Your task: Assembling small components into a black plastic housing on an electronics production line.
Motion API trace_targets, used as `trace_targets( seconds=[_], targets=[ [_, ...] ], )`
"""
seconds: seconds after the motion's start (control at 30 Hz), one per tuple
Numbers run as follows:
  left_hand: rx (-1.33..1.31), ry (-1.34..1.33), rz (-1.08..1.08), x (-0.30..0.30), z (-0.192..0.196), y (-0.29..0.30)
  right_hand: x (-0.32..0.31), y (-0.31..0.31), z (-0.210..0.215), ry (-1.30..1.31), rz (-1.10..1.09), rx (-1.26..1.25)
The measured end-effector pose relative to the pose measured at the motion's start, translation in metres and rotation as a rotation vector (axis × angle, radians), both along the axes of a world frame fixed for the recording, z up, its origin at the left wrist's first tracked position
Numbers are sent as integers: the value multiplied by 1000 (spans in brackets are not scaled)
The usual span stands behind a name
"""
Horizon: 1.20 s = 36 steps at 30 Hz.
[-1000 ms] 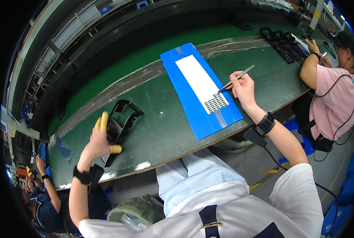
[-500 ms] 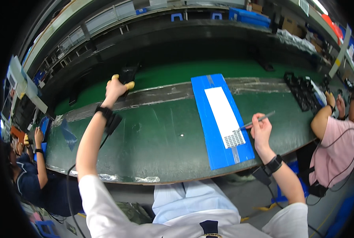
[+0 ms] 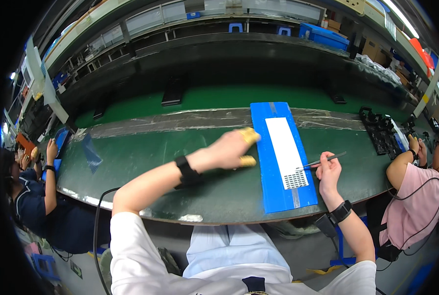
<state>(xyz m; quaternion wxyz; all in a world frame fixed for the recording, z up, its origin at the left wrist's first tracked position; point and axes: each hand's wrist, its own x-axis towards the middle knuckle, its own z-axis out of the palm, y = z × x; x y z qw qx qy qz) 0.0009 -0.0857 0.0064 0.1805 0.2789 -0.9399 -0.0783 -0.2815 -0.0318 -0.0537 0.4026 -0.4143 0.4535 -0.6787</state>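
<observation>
My left hand (image 3: 224,150), with yellow finger covers, hovers by the left edge of a blue board (image 3: 271,181). Thumb and fingers are spread apart, with nothing visible between them; it is slightly blurred. Taped on the board lies a white sheet (image 3: 281,140) with rows of small dark stickers (image 3: 296,180) at its near end. Between the fingers of my right hand (image 3: 329,173) are grey tweezers (image 3: 335,157), their tips over the sheet just above the sticker rows. On the green belt beyond rests a black rectangular part (image 3: 173,93), apart from both hands.
More black parts sit on the belt (image 3: 209,97) at left and right. Black plastic frames (image 3: 376,130) lie at the right of the bench, near a co-worker in pink (image 3: 416,201). Another co-worker (image 3: 37,196) sits at left. A blue mesh scrap (image 3: 90,155) lies on the bench.
My left hand has moved from the black part on the belt, right and nearer, to the blue board; the part stays on the belt. My right hand still holds the tweezers over the sheet.
</observation>
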Motion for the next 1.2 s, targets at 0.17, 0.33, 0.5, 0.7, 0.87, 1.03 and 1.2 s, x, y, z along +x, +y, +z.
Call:
trace_targets(
  seconds=[0.17, 0.33, 0.5, 0.7, 0.87, 1.03, 1.2],
  targets=[
    [-73, -181, -103, -36, -29, 52, -1, -3, -1, 14, 33, 25],
    [-43, -236, 7, -41, -34, 65, 11, -3, 12, -82, 48, 137],
    [-62, -287, 79, -30, -30, 70, 30, 0, 41, -115, 136, 58],
    [237, -264, 123, -9, -8, 66, 60, -15, 63, -157, 200, 37],
    [1162, 561, 9, 45, 14, 40, 78, -54, 47, -215, 247, 83],
    [1324, 1198, 155, 115, -31, 9, 79, -106, 3, -273, 167, 111],
    [1136, 1334, 332, 134, -35, -4, 65, -103, -1, -174, 221, 127]
  ],
)
